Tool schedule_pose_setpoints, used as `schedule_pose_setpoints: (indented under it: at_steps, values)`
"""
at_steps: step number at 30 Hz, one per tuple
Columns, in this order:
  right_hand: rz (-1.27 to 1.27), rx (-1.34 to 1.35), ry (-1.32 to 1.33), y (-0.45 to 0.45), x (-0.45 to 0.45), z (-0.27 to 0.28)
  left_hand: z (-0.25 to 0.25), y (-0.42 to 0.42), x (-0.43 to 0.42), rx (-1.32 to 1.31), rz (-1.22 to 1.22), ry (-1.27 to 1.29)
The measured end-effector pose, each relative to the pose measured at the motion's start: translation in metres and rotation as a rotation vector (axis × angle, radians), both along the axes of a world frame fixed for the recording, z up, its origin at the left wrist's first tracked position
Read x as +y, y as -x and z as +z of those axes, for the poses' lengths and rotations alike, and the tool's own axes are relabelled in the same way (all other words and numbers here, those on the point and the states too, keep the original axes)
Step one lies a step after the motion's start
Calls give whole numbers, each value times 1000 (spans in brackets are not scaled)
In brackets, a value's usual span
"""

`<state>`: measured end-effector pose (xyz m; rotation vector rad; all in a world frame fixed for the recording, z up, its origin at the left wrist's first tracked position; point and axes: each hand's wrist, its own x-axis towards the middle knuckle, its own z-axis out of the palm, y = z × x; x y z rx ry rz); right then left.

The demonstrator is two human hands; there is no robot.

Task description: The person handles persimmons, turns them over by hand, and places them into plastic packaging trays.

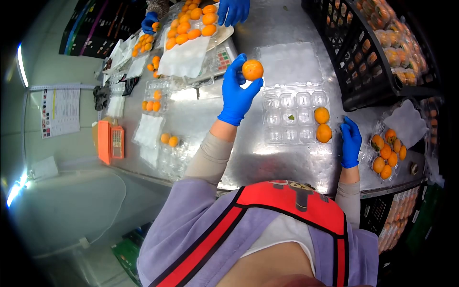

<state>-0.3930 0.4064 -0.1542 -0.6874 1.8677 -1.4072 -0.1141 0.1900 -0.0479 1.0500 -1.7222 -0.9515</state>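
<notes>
My left hand [235, 93], in a blue glove, is raised over the table with an orange persimmon [252, 70] held between thumb and fingers. Below and to its right lies a clear plastic clamshell tray [287, 116], its lid folded back and a white pad [290, 62] on it. Two persimmons [323, 125] sit in the tray's right-hand cups, and a small green leaf bit [291, 117] rests in a middle cup. Just right of the tray, my gloved right hand [351, 142] has its fingers loosely extended, with nothing visible in it.
A black crate [354, 57] of packed fruit stands at the back right. Another clear tray of persimmons [388, 154] lies right of my right hand. Across the table, a co-worker's blue-gloved hands [234, 11] are near piled fruit and a scale [223, 58]. An orange device [111, 142] stands left.
</notes>
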Motion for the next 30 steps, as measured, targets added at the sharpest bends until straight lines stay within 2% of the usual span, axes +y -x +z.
schedule_pose_setpoints:
  at_steps: [3, 6, 11, 13, 17, 21, 24, 30]
  values:
    - [-17, 40, 42, -1, 1, -4, -17, 6, 3, 45, 21, 26]
    - [-23, 2, 47, 0, 0, -4, -27, -2, 15, -96, 59, -121]
    - [-6, 12, 44, 2, 0, -7, -68, -39, 21, -110, 93, -192]
    - [-4, 6, 45, 2, 0, -6, -74, -49, 27, -74, 129, -322]
    - [9, 11, 44, 1, 0, -3, -115, -69, 31, -161, 196, -381]
    - [20, 40, 49, 3, 1, -9, -119, -70, 31, -97, 191, -388]
    - [23, 60, 48, 3, 1, -8, -118, -68, 30, -236, 224, -336]
    - [28, 45, 51, 4, 2, -11, -137, -73, 31, -120, 179, -285]
